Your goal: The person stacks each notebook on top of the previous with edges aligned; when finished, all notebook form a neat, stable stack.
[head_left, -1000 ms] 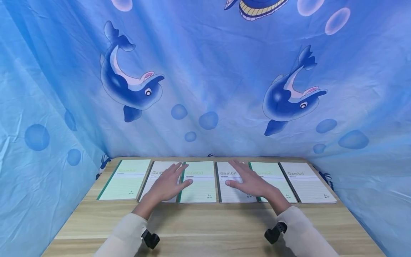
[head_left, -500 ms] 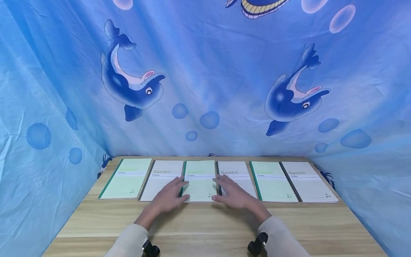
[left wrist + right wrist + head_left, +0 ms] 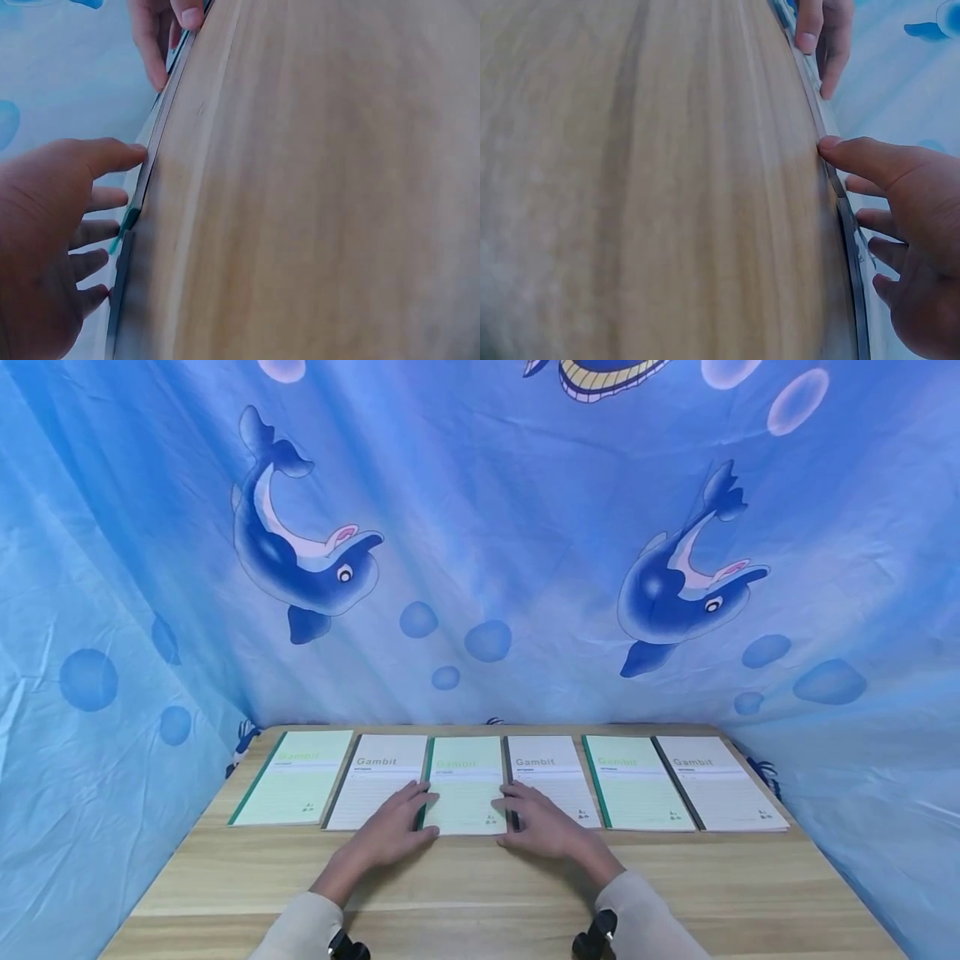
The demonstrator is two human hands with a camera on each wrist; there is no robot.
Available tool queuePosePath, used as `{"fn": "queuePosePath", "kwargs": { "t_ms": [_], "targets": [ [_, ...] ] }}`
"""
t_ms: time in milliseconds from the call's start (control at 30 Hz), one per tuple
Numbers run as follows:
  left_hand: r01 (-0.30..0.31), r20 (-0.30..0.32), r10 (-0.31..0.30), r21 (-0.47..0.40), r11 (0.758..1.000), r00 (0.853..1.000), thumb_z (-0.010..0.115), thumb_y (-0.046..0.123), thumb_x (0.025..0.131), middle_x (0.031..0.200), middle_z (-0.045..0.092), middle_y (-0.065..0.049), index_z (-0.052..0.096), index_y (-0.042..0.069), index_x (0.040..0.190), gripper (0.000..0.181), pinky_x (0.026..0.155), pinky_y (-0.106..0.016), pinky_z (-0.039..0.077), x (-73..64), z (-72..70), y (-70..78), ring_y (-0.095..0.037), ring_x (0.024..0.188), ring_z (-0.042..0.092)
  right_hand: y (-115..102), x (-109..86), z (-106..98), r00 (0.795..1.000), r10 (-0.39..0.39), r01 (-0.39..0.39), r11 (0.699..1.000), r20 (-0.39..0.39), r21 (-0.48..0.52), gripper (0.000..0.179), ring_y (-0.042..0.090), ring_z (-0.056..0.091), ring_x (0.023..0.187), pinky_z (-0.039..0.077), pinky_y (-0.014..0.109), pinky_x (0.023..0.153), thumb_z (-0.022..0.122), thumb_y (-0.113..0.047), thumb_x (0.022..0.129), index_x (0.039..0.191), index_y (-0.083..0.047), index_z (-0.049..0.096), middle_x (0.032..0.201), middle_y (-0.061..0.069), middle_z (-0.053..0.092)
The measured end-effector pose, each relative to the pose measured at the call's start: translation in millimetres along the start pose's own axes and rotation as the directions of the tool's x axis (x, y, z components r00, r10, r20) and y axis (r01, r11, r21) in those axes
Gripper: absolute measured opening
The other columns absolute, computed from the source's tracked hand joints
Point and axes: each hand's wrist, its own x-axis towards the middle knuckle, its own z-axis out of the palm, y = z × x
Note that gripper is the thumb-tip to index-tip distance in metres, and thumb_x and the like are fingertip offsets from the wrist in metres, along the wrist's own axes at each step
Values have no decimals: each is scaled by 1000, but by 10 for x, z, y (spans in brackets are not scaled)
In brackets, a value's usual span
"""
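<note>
Going left to right: the first book point(image 3: 300, 777) is at the left of the row with bare table point(image 3: 480, 889) past it, then the second book point(image 3: 378, 781) sits right up beside the third book point(image 3: 465, 785), so barely any room sideways there. That third one lies flat just below centre frame, between the hands. Left hand point(image 3: 386, 831) is loosely spread, thumb tip at its near left corner; right hand point(image 3: 540, 825) is just as loose at the near right corner. Fourth book point(image 3: 558, 772) is equally tight on that side, then the fifth book point(image 3: 637, 785) and sixth book point(image 3: 720, 785). Biggest open patch is along the bottom of the frame, only a thin strip at the far edge. Third book's green spine is on the left, long axis running up the frame, title at the far end. Table's pale wood, blue dolphin cloth point(image 3: 487, 552) behind and both sides
</note>
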Motion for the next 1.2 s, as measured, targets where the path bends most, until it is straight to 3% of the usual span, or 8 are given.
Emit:
{"fn": "queuePosePath", "kwargs": {
  "t_ms": [200,367,767,1067,1200],
  "targets": [
    [-10,-11,11,27,1000,1000,74,34,92,153,52,-16,65,9,136,51,127,-64,23,-26,-20,-26,-41,153,35,-40,-15,1,1000,-2,2,1000,-16,23,58,35,39,152,36,57,123,78,-43,89,138,-17,65,158,10,48],
    [3,9,-4,32,999,1000,72,36,93,161,45,-16,59,8,144,60,127,-68,17,-20,-26,-53,-42,156,29,-55,6,50,1000,0,1,999,-28,38,62,33,38,153,34,56,125,72,-45,93,145,-16,59,162,9,45],
    [11,47,-10,-17,1000,999,70,39,94,165,40,-14,55,10,149,64,128,-66,16,0,-20,-103,-40,158,25,-39,26,92,999,24,-23,999,-22,33,66,37,33,155,23,58,129,70,-47,94,150,-13,55,165,11,39],
    [-28,48,29,-27,999,998,76,39,88,162,43,-16,58,8,145,67,125,-72,16,-33,-60,-133,-43,157,26,-60,6,85,999,14,-11,998,-43,65,62,34,38,152,35,56,124,74,-44,92,144,-15,61,160,10,45],
    [-9,69,10,-24,1000,998,74,46,88,167,37,-14,52,9,151,76,126,-71,13,-26,-55,-136,-41,159,21,-48,18,116,999,18,-14,997,-43,75,67,35,30,156,28,58,127,73,-45,92,149,-15,55,165,9,39]
  ]
}}
